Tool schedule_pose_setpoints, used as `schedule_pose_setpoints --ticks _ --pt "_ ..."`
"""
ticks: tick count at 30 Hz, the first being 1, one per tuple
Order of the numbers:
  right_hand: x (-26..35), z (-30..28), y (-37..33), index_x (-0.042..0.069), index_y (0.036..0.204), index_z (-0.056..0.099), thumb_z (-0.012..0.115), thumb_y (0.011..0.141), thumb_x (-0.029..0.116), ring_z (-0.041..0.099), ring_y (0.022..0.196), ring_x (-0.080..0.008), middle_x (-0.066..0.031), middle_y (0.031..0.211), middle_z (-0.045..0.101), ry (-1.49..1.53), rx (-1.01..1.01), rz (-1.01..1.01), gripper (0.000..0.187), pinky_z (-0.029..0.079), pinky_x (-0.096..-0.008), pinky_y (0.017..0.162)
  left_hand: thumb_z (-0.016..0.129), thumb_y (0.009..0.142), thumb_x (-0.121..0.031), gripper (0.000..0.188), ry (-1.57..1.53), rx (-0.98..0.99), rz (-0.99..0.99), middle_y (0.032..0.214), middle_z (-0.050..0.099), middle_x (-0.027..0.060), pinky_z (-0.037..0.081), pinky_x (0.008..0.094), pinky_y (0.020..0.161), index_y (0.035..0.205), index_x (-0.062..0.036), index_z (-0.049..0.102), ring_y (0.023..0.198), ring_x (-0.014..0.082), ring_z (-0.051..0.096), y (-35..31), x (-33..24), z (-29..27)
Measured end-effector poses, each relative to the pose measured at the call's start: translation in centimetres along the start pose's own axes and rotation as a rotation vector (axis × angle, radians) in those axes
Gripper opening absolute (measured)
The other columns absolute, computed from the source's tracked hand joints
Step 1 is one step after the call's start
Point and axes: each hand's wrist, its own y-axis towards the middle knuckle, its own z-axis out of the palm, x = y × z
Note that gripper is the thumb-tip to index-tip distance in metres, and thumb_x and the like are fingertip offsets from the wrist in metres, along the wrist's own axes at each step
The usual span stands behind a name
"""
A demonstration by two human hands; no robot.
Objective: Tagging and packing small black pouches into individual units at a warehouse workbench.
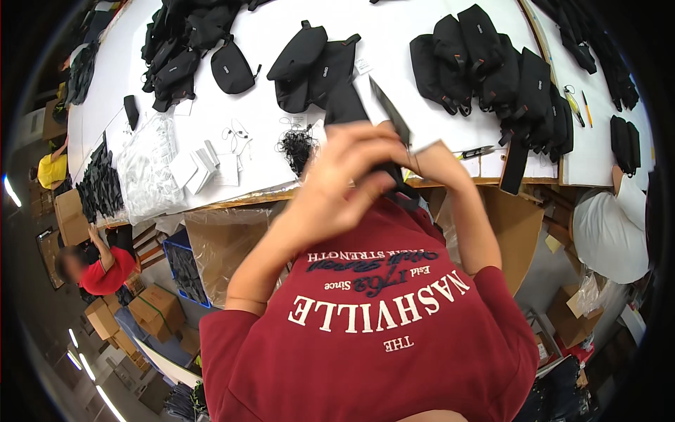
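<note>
My left hand (pixel 344 172) is curled over a piece of black fabric (pixel 348 104), which looks like a small black bag, at the table's near edge. Close against it, my right hand (pixel 437 163) has its fingers partly hidden at the same black item. Between the hands rises a dark, flat, pointed piece (pixel 391 109); what it is I cannot tell. Both hands are slightly blurred. Just beyond them lie black pouches (pixel 301 55). Left of my left hand sits a tangle of black cords (pixel 298 149). A pair of small snips (pixel 477 152) lies to the right of my right hand.
Black pouches are piled at the right (pixel 485 63) and far left (pixel 186 53) of the white table (pixel 394 32). Clear plastic bags (pixel 149 165) and white cards (pixel 197 169) lie at left. Cardboard boxes (pixel 228 246) stand below the edge. A person in red (pixel 109 271) is at far left.
</note>
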Motion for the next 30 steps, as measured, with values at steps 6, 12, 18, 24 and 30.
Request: schedule_pose_setpoints --ticks 6,12,18,24,30 --pt "7.9 -0.7 -0.5 0.0 0.093 0.065 0.067 0.071 0.008 0.062 0.077 -0.0348 -0.0172 0.083 0.065 -0.438 0.094 -0.144 0.024 0.049 -0.0346 0.069 0.075 0.066 -0.011 0.045 0.548 -0.105 0.075 0.114 0.053 0.0061 0.032 0.0399 0.092 0.108 -0.0115 0.06 0.111 0.0263 0.046 -1.7 2.4 -2.2" --pt "7.6 0.0 -0.7 0.001 0.095 0.063 0.063 0.074 0.006 0.061 0.07 -0.0332 -0.0158 0.08 0.063 -0.591 0.052 -0.356 0.022 0.049 -0.0342 0.063 0.066 0.061 -0.005 0.023 0.615 -0.036 0.214 0.101 0.058 0.0033 0.036 0.0366 0.088 0.082 -0.0094 0.058 0.101 0.0238 0.052 -2.7 2.0 -2.3" --pt "7.0 -0.3 -0.5 -0.001 0.095 0.064 0.06 0.08 0.006 0.054 0.054 -0.0153 -0.0096 0.07 0.06 -0.461 -0.145 -0.136 0.017 0.044 -0.0269 0.054 0.065 0.061 -0.003 0.026 0.517 0.01 0.187 0.089 0.06 0.003 0.041 0.0351 0.085 0.085 -0.0087 0.06 0.089 0.0208 0.056 -2.9 2.0 -2.0" --pt "5.5 -0.1 -0.6 -0.001 0.096 0.063 0.06 0.082 0.007 0.051 0.055 -0.0091 -0.0061 0.065 0.059 -0.223 -0.077 -0.062 0.017 0.042 -0.025 0.054 0.066 0.059 -0.005 0.028 0.529 0.065 0.211 0.087 0.06 -0.0008 0.04 0.0347 0.082 0.086 -0.0095 0.063 0.086 0.0187 0.055 -3.1 2.2 -2.0" --pt "3.8 0.4 -1.2 -0.001 0.1 0.062 0.059 0.084 0.007 0.051 0.059 -0.0062 -0.0037 0.066 0.057 -0.172 -0.013 0.025 0.018 0.042 -0.0234 0.056 0.065 0.059 -0.002 0.029 0.424 0.106 0.18 0.083 0.06 -0.0004 0.04 0.0353 0.081 0.087 -0.0094 0.064 0.081 0.0184 0.055 -4.2 2.3 -1.6"
